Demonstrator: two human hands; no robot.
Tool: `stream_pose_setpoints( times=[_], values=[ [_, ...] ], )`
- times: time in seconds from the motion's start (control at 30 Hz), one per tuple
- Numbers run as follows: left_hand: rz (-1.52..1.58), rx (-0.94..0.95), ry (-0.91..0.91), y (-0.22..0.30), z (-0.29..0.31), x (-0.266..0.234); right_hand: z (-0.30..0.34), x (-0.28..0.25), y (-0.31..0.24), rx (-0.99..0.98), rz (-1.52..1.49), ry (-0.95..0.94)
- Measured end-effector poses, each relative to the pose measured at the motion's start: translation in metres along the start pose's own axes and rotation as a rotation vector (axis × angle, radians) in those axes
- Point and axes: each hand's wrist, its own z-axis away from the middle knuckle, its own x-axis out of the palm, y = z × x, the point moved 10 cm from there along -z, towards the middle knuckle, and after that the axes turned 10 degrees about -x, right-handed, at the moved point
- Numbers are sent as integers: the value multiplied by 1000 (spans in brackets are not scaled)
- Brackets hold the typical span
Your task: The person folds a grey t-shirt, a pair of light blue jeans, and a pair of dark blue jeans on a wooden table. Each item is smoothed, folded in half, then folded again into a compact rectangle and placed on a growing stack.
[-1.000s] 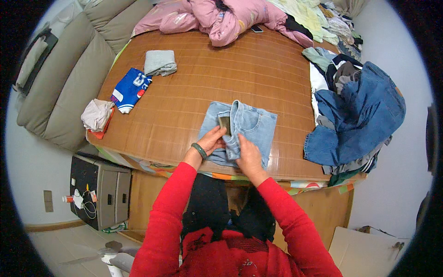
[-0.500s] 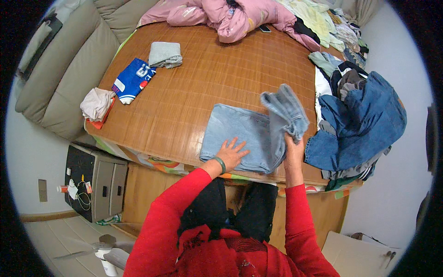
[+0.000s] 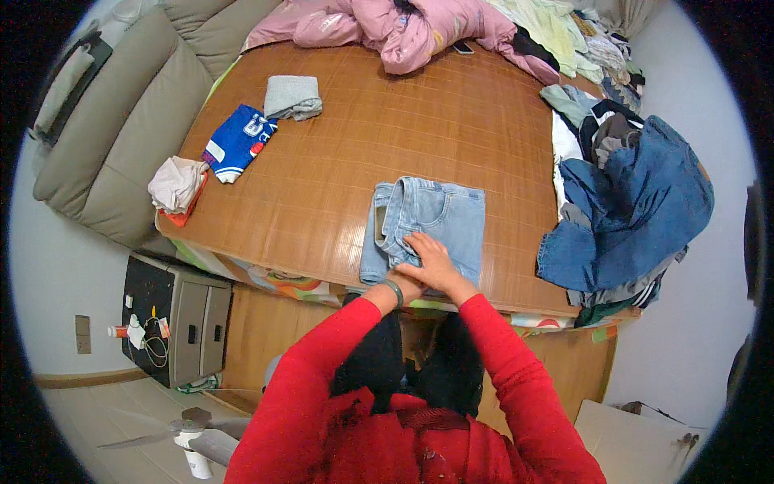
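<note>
Folded jeans (image 3: 461, 222) of matt, pale-blue denim, softly creased, lie on a brown bed mat (image 3: 363, 145) of fine, smooth slats that look like bamboo, with a light sheen. A darker denim garment (image 3: 645, 214) is matt and wrinkled. The grey folded cloth (image 3: 292, 97) looks rough and knitted; the pink quilt (image 3: 415, 50), smooth and puffy. The padded headboard (image 3: 141, 133) resembles leather, faintly shiny. The floor (image 3: 262, 323) is smooth, wood-like boards.
</note>
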Motion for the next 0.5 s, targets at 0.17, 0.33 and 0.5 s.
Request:
stream_pose_setpoints(
  times=[0.17,0.33,0.5],
  values=[
    [109,-80,232,1,3,-34,4,-19,-2,5,12,31],
    [-43,-324,56,-4,-3,-12,4,-24,-17,-2,68,133],
    [-319,-87,372,9,-10,-10,10,-6,-32,-119,74,-24]
  ],
)
